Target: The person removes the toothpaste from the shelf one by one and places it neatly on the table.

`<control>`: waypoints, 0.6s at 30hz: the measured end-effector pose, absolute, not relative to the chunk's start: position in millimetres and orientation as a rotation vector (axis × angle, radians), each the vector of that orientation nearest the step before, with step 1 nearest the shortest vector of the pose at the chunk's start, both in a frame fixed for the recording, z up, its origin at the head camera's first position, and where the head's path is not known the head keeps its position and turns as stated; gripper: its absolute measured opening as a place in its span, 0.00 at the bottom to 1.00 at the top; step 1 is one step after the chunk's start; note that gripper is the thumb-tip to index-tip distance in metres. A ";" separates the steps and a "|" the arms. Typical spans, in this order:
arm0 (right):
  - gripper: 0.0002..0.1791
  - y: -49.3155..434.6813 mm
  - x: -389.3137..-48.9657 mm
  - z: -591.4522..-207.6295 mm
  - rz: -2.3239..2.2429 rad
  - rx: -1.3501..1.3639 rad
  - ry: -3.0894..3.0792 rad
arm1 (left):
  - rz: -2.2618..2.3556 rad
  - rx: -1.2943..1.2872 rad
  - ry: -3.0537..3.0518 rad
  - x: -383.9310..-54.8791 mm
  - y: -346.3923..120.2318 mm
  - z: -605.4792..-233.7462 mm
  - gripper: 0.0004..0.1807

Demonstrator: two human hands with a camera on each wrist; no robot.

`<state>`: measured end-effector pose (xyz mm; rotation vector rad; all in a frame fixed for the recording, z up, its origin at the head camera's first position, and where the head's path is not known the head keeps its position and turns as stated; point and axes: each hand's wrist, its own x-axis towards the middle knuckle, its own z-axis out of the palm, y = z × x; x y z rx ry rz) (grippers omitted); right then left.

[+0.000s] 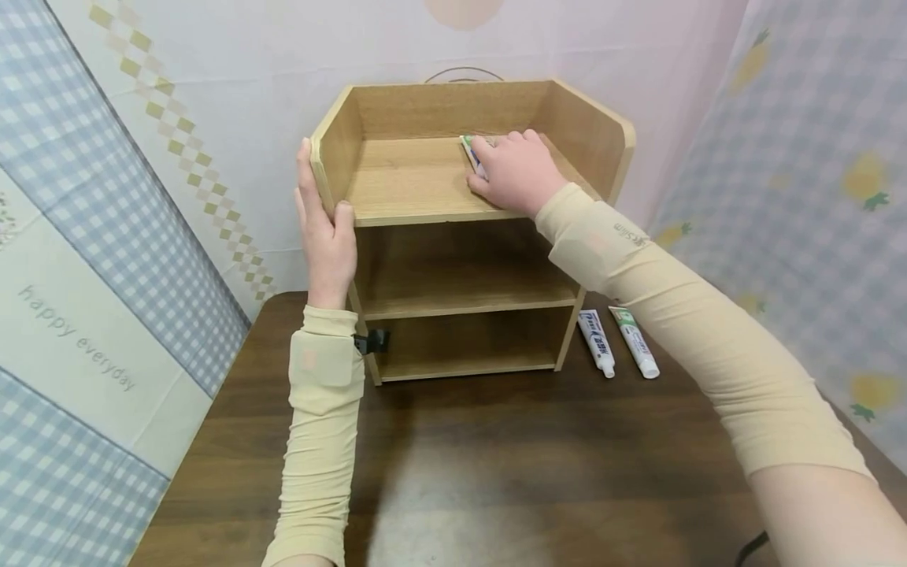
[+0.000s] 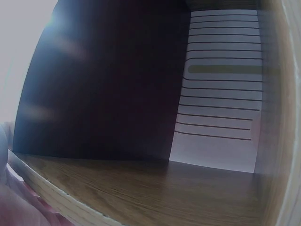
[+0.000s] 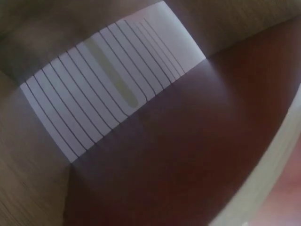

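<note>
A small wooden desk shelf (image 1: 397,181) stands on the table. My left hand (image 1: 329,244) holds the front of its left side panel, with fingers outside and thumb at the inner edge. Over the top board, my right hand (image 1: 520,169) grips a white and green toothpaste tube (image 1: 468,150), mostly hidden under the fingers. In the left wrist view, part of the left hand (image 2: 19,202) shows beside a board's edge. The right wrist view looks into a dark compartment, where the tube is not visible.
Two more toothpaste tubes lie on the table right of the shelf: a blue and white tube (image 1: 597,342) and a green and white tube (image 1: 634,341). The dark wooden table (image 1: 460,472) extends in front. Patterned cloths (image 1: 212,47) hang behind and at both sides.
</note>
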<state>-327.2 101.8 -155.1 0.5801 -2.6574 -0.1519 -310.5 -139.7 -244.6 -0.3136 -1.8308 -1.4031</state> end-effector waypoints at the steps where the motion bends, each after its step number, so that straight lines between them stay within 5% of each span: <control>1: 0.23 101.6 -326.8 -155.8 -0.151 0.593 -2.644 | -1.398 -0.313 -1.828 -309.9 -139.7 -244.3 0.41; 18: 0.10 110.5 -309.0 -168.8 0.011 0.634 -2.427 | -1.391 -0.289 -1.855 -305.0 -134.5 -240.6 0.41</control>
